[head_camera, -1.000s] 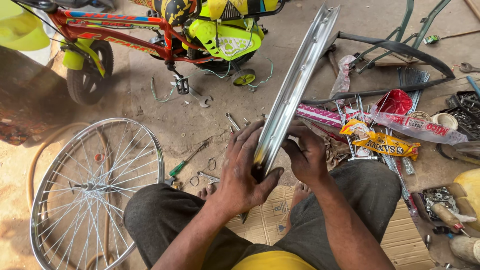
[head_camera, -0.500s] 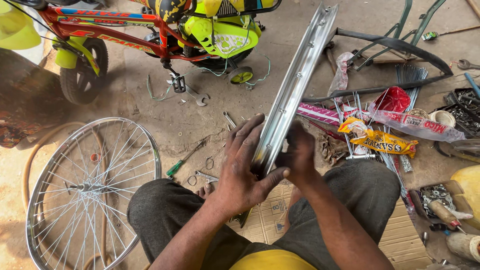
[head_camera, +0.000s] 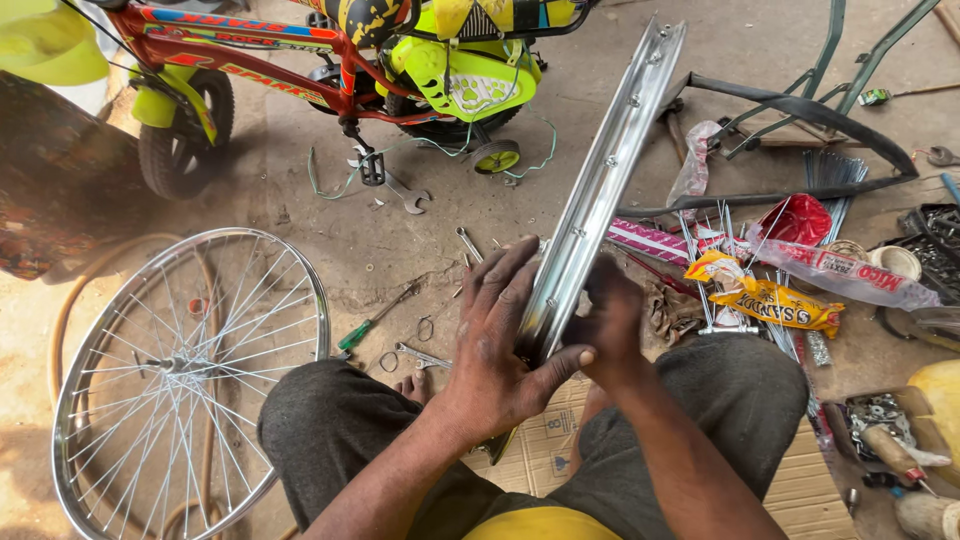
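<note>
A bare chrome bicycle rim (head_camera: 605, 180) stands on edge between my knees and runs away from me, seen edge-on. My left hand (head_camera: 500, 350) lies flat against its left side near the bottom, fingers spread, thumb hooked under. My right hand (head_camera: 612, 325) grips the rim's right side at the same height. The rim's lowest part is hidden behind my hands. I sit on flattened cardboard (head_camera: 540, 450).
A spoked wheel (head_camera: 185, 370) lies flat at my left. A small red and yellow bicycle (head_camera: 330, 70) stands ahead. Spanners (head_camera: 420, 355), a green-handled screwdriver (head_camera: 365, 325), spoke bundles and plastic packets (head_camera: 770, 300) litter the floor at right, beside a tyre (head_camera: 800, 110).
Both hands stay on the rim. My left fingers have spread wider and shifted slightly up its side; the right hand has closed in a little tighter.
</note>
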